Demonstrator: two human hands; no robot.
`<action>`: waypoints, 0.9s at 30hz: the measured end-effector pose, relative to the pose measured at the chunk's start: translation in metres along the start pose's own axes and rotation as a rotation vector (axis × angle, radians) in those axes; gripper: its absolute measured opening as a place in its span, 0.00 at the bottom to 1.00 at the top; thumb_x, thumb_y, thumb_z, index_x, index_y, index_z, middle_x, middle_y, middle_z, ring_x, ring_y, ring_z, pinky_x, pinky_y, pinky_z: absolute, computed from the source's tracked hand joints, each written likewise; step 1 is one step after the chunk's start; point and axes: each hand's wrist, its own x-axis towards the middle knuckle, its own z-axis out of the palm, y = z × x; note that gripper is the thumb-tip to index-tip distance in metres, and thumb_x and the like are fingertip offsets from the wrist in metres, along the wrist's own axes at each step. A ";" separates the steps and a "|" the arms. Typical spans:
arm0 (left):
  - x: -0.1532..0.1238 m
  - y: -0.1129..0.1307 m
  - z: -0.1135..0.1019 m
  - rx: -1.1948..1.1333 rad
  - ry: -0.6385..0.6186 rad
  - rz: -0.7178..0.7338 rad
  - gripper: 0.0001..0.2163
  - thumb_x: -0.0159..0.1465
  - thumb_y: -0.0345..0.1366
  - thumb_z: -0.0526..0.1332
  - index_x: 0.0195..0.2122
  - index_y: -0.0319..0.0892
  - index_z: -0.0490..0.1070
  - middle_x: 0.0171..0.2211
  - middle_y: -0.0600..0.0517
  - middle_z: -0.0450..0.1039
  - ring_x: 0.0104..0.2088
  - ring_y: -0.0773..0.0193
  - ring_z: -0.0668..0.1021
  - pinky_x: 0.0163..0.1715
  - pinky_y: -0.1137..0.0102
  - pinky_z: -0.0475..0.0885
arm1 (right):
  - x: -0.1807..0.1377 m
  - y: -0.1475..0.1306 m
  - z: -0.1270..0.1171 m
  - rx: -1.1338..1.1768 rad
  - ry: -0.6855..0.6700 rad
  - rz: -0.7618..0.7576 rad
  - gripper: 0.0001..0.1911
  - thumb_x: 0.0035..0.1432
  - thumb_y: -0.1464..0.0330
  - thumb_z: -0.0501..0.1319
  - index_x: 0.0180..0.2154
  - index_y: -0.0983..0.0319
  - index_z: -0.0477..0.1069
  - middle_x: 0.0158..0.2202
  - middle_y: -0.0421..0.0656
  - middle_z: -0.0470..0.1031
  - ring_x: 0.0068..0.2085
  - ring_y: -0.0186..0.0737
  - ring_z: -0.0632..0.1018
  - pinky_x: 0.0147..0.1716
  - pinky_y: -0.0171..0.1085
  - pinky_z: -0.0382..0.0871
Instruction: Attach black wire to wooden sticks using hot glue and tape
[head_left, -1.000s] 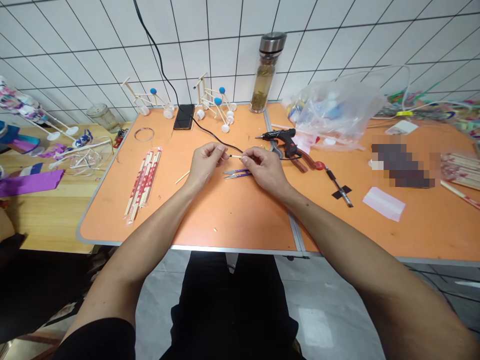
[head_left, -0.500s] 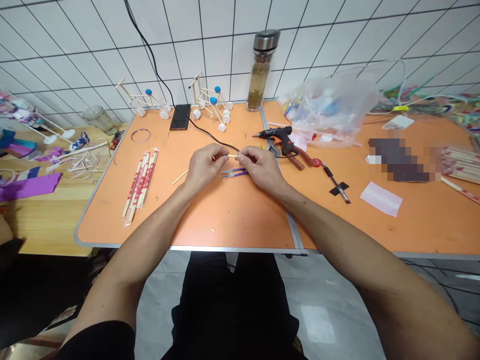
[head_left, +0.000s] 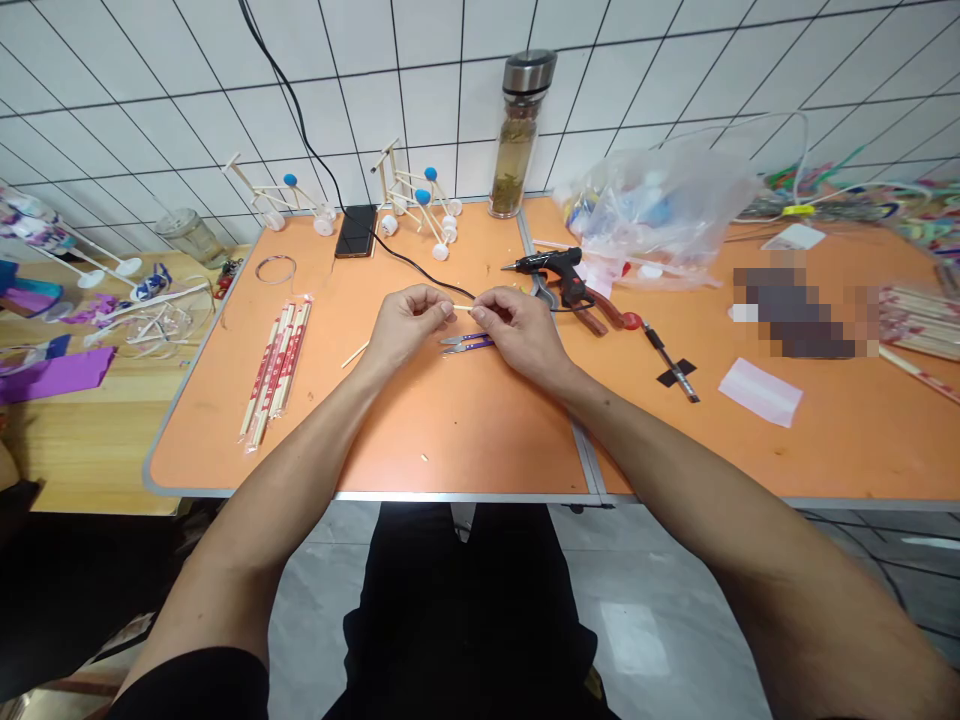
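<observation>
A short piece of wooden stick [head_left: 463,308] spans the small gap between my two hands, pale and thin. My left hand [head_left: 409,325] pinches one end of it with thumb and forefinger. At the other end, my right hand [head_left: 517,328] grips it the same way. Just below lie purple-handled thread snips [head_left: 466,344], partly covered by my right hand. Another thin stick [head_left: 355,354] rests on the orange table beside my left wrist, and a tiny offcut [head_left: 424,458] lies near the front edge.
Wrapped chopsticks [head_left: 276,370] lie at the left. Behind stand small stick models [head_left: 421,200], a phone [head_left: 355,232] and a tea bottle [head_left: 514,140]. A glue gun [head_left: 551,268], pliers [head_left: 600,312], a pen [head_left: 670,362] and a plastic bag [head_left: 660,220] occupy the right. A black cable crosses behind my hands.
Both hands stay almost still, still holding the stick piece between them. The whole view has shifted very slightly.
</observation>
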 end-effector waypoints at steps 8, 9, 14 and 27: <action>-0.004 0.007 0.005 -0.018 0.033 -0.106 0.11 0.58 0.41 0.77 0.31 0.42 0.80 0.29 0.49 0.84 0.30 0.64 0.82 0.35 0.70 0.77 | 0.000 0.000 0.000 -0.027 -0.004 0.017 0.08 0.66 0.61 0.67 0.36 0.57 0.79 0.33 0.43 0.80 0.35 0.44 0.74 0.37 0.44 0.65; -0.004 0.007 0.005 -0.013 0.034 -0.109 0.11 0.58 0.41 0.77 0.31 0.42 0.80 0.30 0.49 0.85 0.30 0.64 0.82 0.35 0.70 0.77 | 0.001 -0.001 0.000 -0.034 -0.003 0.016 0.07 0.65 0.62 0.67 0.36 0.57 0.79 0.33 0.42 0.80 0.35 0.44 0.74 0.37 0.44 0.65; -0.005 0.012 0.004 0.039 0.037 -0.091 0.17 0.61 0.52 0.76 0.34 0.44 0.82 0.34 0.47 0.87 0.32 0.64 0.82 0.33 0.71 0.75 | 0.000 -0.007 -0.001 -0.061 -0.011 -0.016 0.05 0.66 0.65 0.66 0.35 0.57 0.78 0.35 0.43 0.81 0.36 0.44 0.76 0.37 0.44 0.65; -0.005 0.011 0.003 0.007 0.047 -0.063 0.15 0.60 0.49 0.77 0.31 0.43 0.81 0.32 0.47 0.86 0.30 0.65 0.81 0.34 0.70 0.77 | -0.001 -0.007 0.002 0.090 0.017 0.023 0.15 0.60 0.64 0.73 0.49 0.57 0.81 0.40 0.42 0.82 0.39 0.43 0.80 0.42 0.44 0.75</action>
